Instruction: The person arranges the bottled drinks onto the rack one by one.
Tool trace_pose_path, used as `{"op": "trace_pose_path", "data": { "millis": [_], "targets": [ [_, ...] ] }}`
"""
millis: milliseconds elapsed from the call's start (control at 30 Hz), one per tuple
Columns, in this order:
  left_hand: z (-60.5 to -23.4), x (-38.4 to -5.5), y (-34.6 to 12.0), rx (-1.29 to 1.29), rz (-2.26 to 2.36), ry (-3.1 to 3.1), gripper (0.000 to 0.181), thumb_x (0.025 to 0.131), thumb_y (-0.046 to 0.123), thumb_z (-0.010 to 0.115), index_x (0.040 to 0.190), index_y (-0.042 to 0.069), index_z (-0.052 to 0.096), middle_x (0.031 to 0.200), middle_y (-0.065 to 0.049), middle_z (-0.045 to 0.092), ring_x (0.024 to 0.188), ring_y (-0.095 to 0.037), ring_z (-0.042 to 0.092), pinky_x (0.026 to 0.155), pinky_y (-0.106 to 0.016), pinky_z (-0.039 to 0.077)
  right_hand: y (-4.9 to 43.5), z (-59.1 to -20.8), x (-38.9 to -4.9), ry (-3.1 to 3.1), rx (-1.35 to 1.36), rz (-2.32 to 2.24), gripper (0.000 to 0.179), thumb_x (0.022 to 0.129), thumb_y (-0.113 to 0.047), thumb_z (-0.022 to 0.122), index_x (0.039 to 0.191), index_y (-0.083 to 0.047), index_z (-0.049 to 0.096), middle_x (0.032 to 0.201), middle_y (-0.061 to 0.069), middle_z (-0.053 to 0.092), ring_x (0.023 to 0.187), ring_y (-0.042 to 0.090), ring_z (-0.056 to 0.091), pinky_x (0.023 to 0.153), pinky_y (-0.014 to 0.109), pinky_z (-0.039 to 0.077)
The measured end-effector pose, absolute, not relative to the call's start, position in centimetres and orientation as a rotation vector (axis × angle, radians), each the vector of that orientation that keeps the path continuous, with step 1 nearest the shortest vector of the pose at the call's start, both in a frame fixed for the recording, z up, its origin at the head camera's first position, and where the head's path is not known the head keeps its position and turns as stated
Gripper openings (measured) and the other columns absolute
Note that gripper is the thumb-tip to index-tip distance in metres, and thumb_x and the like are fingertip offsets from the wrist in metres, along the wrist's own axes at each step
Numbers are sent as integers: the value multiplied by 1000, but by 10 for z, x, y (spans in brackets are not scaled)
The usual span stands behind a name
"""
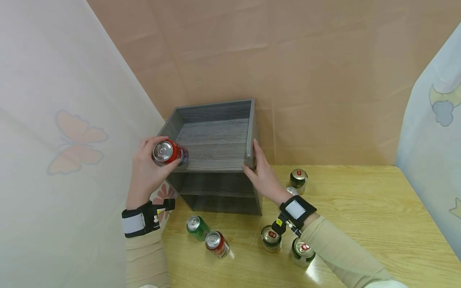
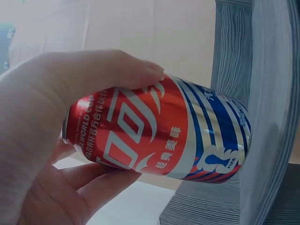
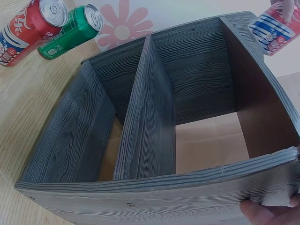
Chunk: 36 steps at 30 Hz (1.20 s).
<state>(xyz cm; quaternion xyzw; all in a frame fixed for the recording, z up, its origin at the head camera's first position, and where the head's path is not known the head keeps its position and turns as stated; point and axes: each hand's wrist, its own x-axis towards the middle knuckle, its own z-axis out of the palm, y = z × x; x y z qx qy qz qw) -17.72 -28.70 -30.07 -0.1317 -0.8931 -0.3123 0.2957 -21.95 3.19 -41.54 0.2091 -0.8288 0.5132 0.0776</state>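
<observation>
My left hand grips a red Coca-Cola can with a blue striped lower part, thumb on one side and fingers on the other. The can is at the front left of the top tier of a grey wooden shelf, its base right at the shelf's edge in the left wrist view. My right hand holds the shelf's right side panel near the top front corner, thumb in front and fingers along the outer side. In the right wrist view only some fingertips show against that panel.
A green can and another red Coca-Cola can stand on the wooden table before the shelf. Several dark green and gold cans, one of them a front can, stand around the right forearm. A cloth wall borders the left side.
</observation>
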Motion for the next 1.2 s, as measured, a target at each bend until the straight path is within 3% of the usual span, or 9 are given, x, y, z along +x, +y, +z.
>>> {"op": "trace_pose_path", "data": {
  "millis": [200,567,667,933,1200],
  "targets": [
    [-302,-182,-291,-308,-808,-2385,65,75,3,89,133,5,60,124,-16,53,118,-34,55,94,-57,51,33,-415,-221,-2479,619,1529,85,105,-29,57,164,-14,-2,169,10,6,131,37,48,99,52,46],
    [-308,-187,-296,-283,-788,-2379,69,75,3,89,137,6,58,128,-16,55,120,-34,55,94,-57,51,33,-414,-219,-2494,610,1514,85,105,-31,56,164,-15,-2,169,10,7,105,33,62,81,46,52],
    [-310,-188,-297,-283,-781,-2372,69,75,4,89,137,6,57,130,-16,56,121,-34,55,95,-57,51,32,-414,-219,-2498,609,1519,85,105,-31,56,164,-14,-2,169,10,7,108,34,62,83,47,52],
    [-316,-191,-300,-279,-790,-2370,70,77,4,89,139,7,55,133,-15,56,122,-32,53,94,-57,52,33,-416,-220,-2487,612,1531,85,105,-31,56,164,-15,-3,169,9,6,135,38,45,98,52,46],
    [-322,-194,-302,-250,-808,-2375,71,79,7,88,141,9,54,135,-14,55,122,-31,54,91,-56,53,33,-418,-220,-2487,606,1519,85,105,-33,55,164,-14,-2,169,11,7,126,37,52,91,50,49]
  ]
}}
